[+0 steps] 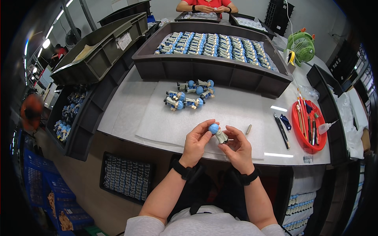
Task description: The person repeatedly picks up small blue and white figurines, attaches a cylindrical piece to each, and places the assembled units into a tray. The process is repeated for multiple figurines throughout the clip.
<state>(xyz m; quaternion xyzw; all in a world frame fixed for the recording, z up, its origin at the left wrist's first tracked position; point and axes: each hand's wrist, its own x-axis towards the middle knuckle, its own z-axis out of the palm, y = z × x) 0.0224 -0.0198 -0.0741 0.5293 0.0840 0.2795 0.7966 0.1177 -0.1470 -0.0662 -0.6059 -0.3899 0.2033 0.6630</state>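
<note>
At the far left, a dark crate [84, 129] holds a jumble of figurines. Toward the middle, the large dark bin [204, 70] stands at the back of the worktop [122, 110], lined with rows of similar figures. In front of it, a group of loose figurines [179, 105] lies on a white foam sheet [157, 122].

Nearer the person, the blue-haired figurine [221, 136] is held above the sheet, tilted, its head toward the left. The left hand [195, 142] has thumb and fingers closed in a light pinch at the head; the right hand [237, 148] curls loosely, its fingertips at the lower end of the pale body, though the exact contact there is hard to make out.

Just right of the hands lies a small pale stick [248, 129]; farther right are a black pen-shaped tool [281, 131] and a red tray [311, 148] of brushes [301, 114] with a white squeeze bottle [324, 128].

The step in hand appears to be turning or checking this single piece. The next move would call for a steady light hold, with neither hand covering the surface being looked at.
</note>
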